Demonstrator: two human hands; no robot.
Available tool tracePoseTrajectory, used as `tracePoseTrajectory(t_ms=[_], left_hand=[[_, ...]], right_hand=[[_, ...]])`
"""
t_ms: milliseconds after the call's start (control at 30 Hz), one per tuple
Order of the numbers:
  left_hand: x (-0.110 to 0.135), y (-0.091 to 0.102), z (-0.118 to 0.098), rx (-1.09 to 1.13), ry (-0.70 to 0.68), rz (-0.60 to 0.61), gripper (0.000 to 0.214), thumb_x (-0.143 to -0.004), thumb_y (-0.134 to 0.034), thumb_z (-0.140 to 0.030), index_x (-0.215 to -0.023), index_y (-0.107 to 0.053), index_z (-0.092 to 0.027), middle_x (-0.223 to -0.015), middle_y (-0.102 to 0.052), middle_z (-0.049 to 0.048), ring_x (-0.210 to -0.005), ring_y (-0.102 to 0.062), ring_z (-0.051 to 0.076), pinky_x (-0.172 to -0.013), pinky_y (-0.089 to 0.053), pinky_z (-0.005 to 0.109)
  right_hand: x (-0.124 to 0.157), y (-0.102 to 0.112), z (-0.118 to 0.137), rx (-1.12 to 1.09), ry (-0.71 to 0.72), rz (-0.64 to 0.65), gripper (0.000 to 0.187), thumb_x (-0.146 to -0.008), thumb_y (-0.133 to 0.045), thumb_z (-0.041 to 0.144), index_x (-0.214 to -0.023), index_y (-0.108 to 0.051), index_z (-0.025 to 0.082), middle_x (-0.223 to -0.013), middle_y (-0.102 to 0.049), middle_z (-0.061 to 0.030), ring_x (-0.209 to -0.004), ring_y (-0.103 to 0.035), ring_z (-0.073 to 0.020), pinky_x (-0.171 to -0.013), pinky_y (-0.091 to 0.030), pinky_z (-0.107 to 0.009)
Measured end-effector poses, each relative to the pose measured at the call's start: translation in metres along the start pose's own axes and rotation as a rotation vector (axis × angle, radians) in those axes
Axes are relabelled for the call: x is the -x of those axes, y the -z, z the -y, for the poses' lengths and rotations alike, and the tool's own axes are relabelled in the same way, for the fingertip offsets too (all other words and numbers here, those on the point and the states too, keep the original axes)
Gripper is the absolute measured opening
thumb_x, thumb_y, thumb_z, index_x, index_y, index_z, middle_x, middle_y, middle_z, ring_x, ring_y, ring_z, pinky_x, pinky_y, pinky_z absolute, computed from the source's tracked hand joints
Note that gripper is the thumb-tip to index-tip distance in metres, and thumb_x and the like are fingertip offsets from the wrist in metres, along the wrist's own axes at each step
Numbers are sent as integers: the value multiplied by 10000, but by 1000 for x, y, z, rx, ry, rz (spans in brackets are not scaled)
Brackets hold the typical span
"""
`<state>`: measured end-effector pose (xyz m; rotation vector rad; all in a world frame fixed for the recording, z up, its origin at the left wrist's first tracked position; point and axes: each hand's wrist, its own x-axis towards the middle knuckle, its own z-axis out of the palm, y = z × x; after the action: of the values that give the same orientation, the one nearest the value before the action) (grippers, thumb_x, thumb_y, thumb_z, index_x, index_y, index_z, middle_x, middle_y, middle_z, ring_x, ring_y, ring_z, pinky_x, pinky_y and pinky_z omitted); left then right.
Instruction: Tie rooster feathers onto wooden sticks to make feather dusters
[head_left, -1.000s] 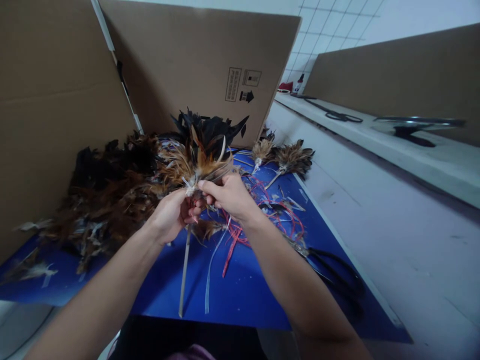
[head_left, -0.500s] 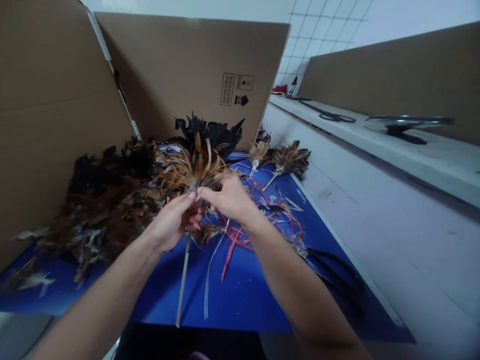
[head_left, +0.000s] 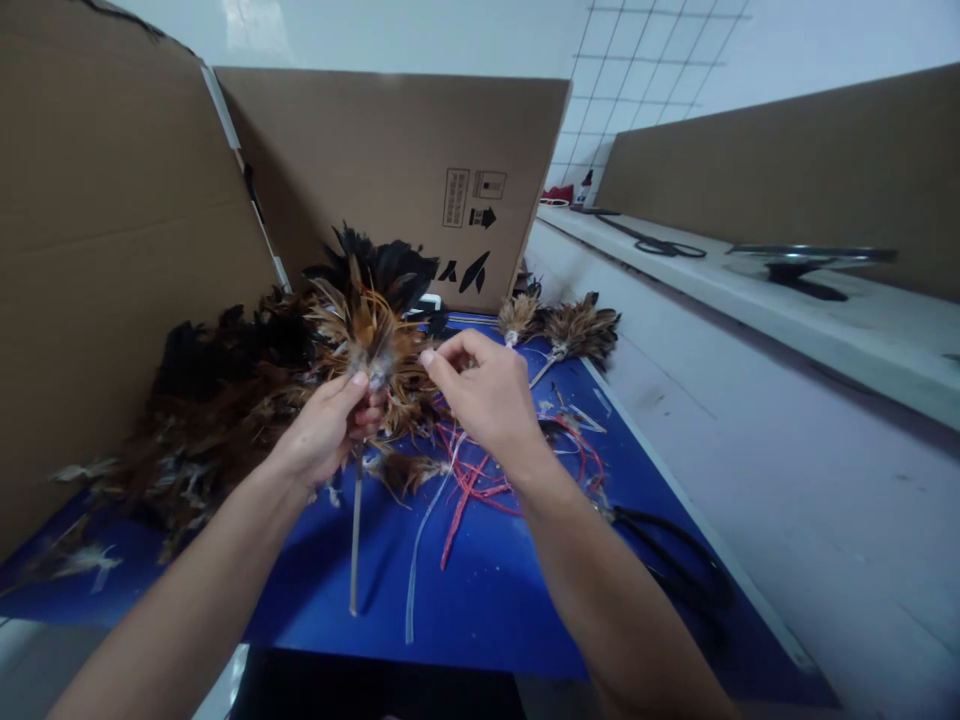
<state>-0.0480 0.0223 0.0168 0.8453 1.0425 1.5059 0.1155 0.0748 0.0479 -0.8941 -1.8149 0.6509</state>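
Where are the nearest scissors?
Head view, lower right: scissors lie on the blue mat near its right edge, beside the right forearm and red cords.

A plain white wall (head_left: 390,30) rises behind, giving way to white tile (head_left: 645,50) with dark grout at the upper right. Brown cardboard stands as screens: a left panel (head_left: 112,250), a middle panel (head_left: 375,160) with black printed symbols, and a right panel (head_left: 787,160) along the far side. A blue mat (head_left: 487,600) covers the near surface. Beside it runs a pale, scuffed worktop (head_left: 787,480), then a raised white ledge (head_left: 750,290). The light is soft and even.
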Motion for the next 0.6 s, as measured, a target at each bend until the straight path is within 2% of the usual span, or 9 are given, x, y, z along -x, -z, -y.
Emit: tracePoseTrajectory(t_ms=[67, 133, 233, 333, 433, 600], left_hand=[[-2, 0, -6, -37, -58, -42, 273, -749, -696, -310, -687, -502, -128, -637, -473, -13, -468, -354, 30, -393, -230, 126], [-2, -3, -8, -103, -106, -77, 288, -760, -685, -325, -663, -491, -137, -599, -456, -22, -458, -344, 36, -392, -228, 134], [1, -10, -6, -214, -146, -95, 301, -783, -662, -355, -657, -469, -162, -532, -395, -48, -441, -327, 51, -401, -242, 150], [4, -16, 1, -352, -159, -113, 282, -794, -651, -367, -675, -482, -176, -534, -414, -45, -453, -367, 74, -430, -302, 178], [6, -22, 8, -440, -165, -124, 200, -801, -649, -344, -744, -550, -179, -591, -507, -16, -488, -433, 101, -465, -327, 203], [11, -35, 13, -448, -191, -88, 74, -795, -648, -222, -771, -588, -187, -560, -477, -27, -463, -382, 104, -476, -259, 222]], right_hand=[[2, 0, 0, 46, -2, 76, 284, -805, -616, 416, -636, -633, 188, -581, -602, -2, -557, -519, -106, -580, -388, -251], [4, -7, -2, -14, -70, 225, 318, -779, -636, 486, -678, -664, 186, -612, -623, -16, -593, -545, -121, -595, -404, -260], [5, -23, -7, -359, -195, 420, 328, -755, -665, 496, -830, -677, 178, -752, -676, -36, -683, -605, -133, -661, -471, -269], [3, -34, -7, -762, -337, 525, 325, -749, -681, 472, -838, -650, 161, -773, -677, -38, -691, -624, -137, -686, -521, -290], [2, -36, -5, -928, -419, 462, 313, -727, -704, 449, -791, -645, 149, -730, -669, -34, -658, -618, -145, -642, -533, -294], [-1, -35, -7, -969, -539, 214, 249, -657, -751, 376, -739, -692, 149, -795, -712, -49, -753, -646, -153, -710, -526, -262]])
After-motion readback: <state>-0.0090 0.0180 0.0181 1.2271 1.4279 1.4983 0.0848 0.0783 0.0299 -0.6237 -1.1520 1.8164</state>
